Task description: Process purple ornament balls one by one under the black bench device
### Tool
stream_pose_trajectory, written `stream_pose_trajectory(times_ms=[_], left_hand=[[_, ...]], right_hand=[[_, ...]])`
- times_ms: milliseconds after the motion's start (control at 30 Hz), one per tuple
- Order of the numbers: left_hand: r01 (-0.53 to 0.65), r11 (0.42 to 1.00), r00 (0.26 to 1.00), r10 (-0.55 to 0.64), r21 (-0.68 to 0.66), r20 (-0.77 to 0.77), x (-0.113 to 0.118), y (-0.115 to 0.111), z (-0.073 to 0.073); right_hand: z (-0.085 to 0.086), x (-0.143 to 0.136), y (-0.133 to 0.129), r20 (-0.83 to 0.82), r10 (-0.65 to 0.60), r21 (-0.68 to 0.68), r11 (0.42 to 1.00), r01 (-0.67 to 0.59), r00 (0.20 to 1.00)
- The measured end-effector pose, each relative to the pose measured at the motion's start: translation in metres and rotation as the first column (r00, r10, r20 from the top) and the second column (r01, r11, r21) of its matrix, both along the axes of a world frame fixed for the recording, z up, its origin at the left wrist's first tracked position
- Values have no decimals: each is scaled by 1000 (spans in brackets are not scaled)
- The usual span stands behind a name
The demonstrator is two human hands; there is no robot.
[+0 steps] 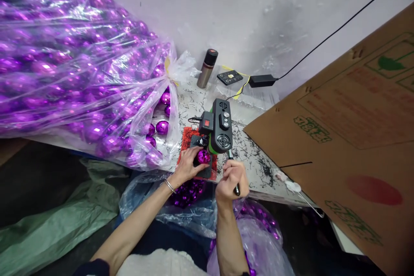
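My left hand (188,166) has its thumb and fingers closed around a shiny purple ball (203,156). That ball sits at the base of a black and green bench press (222,125), under its head. My right hand (232,180) is wrapped round the press's lever handle (237,189), whose black end sticks out below the fist. Beneath the press lies a red mat (186,138) strewn with dark scraps. Several loose purple balls (162,127) rest on the table to the left of the press.
A large clear bag of purple balls (80,73) fills the left. A big cardboard box (349,138) stands at right. Behind the press are a bottle (207,69), a phone-like black device (230,77) and a power adapter (262,80). Open bags of purple pieces (187,192) hang below the table edge.
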State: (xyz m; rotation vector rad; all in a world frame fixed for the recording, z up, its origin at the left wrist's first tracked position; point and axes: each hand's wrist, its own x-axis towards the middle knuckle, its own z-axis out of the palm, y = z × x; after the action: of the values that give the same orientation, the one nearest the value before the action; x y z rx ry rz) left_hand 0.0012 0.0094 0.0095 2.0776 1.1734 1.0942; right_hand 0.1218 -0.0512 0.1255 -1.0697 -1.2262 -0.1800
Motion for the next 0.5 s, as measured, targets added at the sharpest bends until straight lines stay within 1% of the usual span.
stream_pose_trajectory(times_ms=[67, 133, 200, 267, 300, 333, 367, 400, 433, 467, 500], left_hand=[[22, 1000, 1000, -22, 10, 8, -3, -6, 2], [69, 997, 998, -69, 32, -14, -11, -23, 3], [144, 987, 988, -138, 76, -75, -22, -47, 6], [216, 968, 970, -198, 126, -140, -34, -68, 12], [231, 961, 965, -207, 149, -159, -40, -73, 17], [219, 961, 968, -191, 172, -165, -47, -74, 23], [172, 966, 977, -143, 191, -158, -54, -69, 30], [90, 974, 988, -61, 206, -144, -62, -58, 38], [-17, 976, 991, 46, 216, -128, -70, -42, 45], [-142, 966, 978, 171, 216, -123, -79, -22, 52], [-255, 944, 949, 286, 209, -134, -87, -1, 58]], right_hand=[[17, -1, -2, -27, 5, -55, 998, -7, 1000], [24, -2, -4, -35, 16, -75, 997, -18, 999], [22, -1, -7, -23, 31, -74, 997, -33, 999], [13, 0, -10, 1, 44, -84, 996, -43, 999], [7, 1, -11, 9, 46, -88, 995, -45, 999], [3, 1, -11, 13, 46, -87, 995, -45, 999], [-1, 2, -11, 9, 45, -79, 996, -44, 999], [-4, 2, -11, 3, 45, -66, 997, -45, 999], [-6, 2, -11, -3, 47, -54, 997, -48, 999], [-7, 2, -10, -6, 52, -46, 998, -52, 999], [-7, 2, -10, -6, 57, -40, 998, -57, 998]])
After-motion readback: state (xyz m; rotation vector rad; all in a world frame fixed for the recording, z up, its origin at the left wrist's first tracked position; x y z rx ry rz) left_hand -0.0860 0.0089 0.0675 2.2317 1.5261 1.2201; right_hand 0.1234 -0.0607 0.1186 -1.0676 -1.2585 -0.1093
